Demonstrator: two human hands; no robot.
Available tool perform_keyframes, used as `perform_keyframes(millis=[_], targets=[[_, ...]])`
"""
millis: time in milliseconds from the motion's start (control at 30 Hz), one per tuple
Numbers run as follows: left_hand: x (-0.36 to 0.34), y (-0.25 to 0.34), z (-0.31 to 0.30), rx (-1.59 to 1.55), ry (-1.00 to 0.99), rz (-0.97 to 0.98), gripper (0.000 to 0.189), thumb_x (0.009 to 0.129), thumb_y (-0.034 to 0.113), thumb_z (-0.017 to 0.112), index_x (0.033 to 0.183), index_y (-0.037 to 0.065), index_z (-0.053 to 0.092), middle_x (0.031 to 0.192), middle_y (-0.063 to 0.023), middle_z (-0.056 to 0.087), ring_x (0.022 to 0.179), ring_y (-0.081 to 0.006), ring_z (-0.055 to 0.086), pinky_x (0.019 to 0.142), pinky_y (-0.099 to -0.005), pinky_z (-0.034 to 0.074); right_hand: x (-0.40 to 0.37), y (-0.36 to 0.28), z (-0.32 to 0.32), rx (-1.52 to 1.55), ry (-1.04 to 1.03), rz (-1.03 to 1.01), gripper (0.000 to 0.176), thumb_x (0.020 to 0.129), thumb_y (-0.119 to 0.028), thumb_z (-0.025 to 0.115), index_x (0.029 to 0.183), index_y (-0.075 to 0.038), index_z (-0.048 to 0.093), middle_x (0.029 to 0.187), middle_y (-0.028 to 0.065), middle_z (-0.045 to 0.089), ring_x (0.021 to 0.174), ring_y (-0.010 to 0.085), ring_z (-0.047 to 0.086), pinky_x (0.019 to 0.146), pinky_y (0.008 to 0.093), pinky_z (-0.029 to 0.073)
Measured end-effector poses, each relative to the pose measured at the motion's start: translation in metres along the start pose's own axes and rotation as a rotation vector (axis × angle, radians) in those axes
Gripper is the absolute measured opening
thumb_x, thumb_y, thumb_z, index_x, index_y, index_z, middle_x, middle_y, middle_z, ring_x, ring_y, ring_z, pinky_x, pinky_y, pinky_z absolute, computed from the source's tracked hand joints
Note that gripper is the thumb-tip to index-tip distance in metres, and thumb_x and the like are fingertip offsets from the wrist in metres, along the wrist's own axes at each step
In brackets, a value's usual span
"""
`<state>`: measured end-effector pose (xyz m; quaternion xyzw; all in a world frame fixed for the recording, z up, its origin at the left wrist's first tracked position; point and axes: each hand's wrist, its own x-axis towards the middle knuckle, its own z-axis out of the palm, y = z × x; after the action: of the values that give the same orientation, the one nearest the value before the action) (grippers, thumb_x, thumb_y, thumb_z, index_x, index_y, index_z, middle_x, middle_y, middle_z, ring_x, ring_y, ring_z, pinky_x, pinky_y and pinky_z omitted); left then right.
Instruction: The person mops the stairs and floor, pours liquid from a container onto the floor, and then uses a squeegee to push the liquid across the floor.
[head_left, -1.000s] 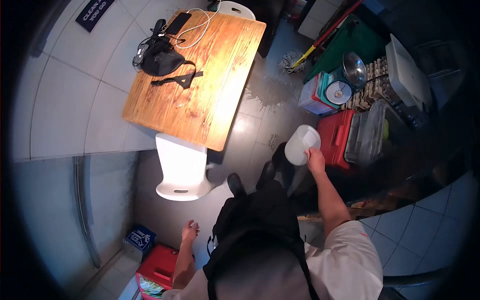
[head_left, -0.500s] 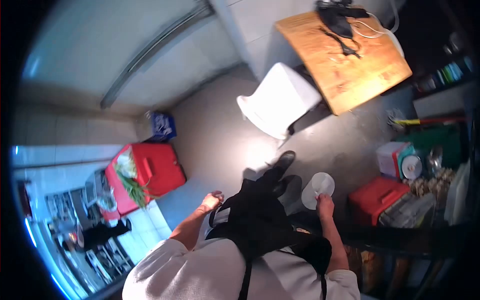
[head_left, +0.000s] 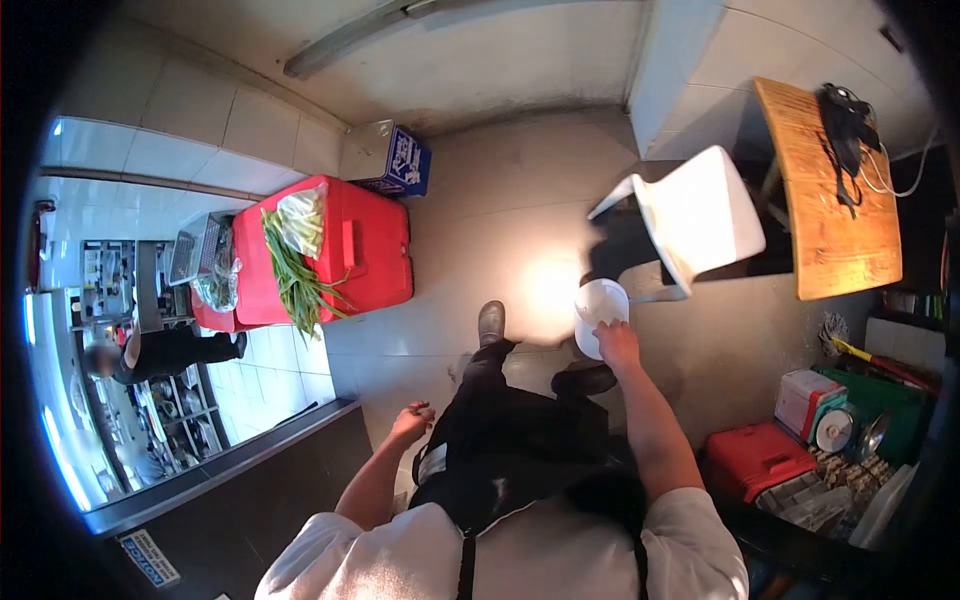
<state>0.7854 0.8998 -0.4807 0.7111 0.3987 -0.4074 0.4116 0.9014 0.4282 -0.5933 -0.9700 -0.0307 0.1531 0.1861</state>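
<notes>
My right hand (head_left: 616,343) grips the rim of a white round container (head_left: 592,312), which hangs in front of me over the floor. My left hand (head_left: 411,421) is beside my dark apron, its fingers curled; a small dark thing seems to show at the fingertips, too small to name. A white chair (head_left: 702,215) stands ahead of the container, on the right. To the left, a red cooler box (head_left: 368,245) bears long green vegetables (head_left: 289,272) and a plastic bag of pale vegetables (head_left: 302,220).
A wooden table (head_left: 835,235) with a black bag stands at the right. A blue crate (head_left: 405,163) is by the wall. A smaller red box (head_left: 757,458) lies low at the right. At the far left, another person (head_left: 175,355) stands by kitchen shelves. A dark ledge (head_left: 230,468) runs lower left.
My view has turned, so the chair and table appear farther right and the red cooler nearer. The container has moved forward with my right hand, whose arm is stretched out more. My feet have changed position.
</notes>
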Motion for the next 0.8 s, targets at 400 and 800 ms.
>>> perform_keyframes(millis=[400,800], targets=[[0.06,-0.059,-0.169,-0.277,0.103,-0.226,0.04,0.095,0.023,0.051,0.129,0.003,0.044,0.09,-0.0085,0.062,0.072,-0.0155,0.061,0.059,-0.0275,0.049,0.198,-0.114,0.104,-0.122,-0.328,0.096,0.028,0.092,-0.031,0.047,0.104,-0.013,0.064,0.1,0.0144,0.065,0.097,0.033,0.062,0.085,0.043,0.049],[0.095,0.004,-0.179,-0.235,-0.062,-0.085,0.044,0.091,0.019,0.054,0.13,0.001,0.043,0.09,-0.0084,0.063,0.071,-0.0143,0.061,0.06,-0.0271,0.047,0.147,-0.136,0.055,-0.215,-0.249,0.092,0.022,0.085,-0.02,0.048,0.095,-0.012,0.066,0.093,0.0165,0.065,0.088,0.0312,0.064,0.077,0.04,0.053]])
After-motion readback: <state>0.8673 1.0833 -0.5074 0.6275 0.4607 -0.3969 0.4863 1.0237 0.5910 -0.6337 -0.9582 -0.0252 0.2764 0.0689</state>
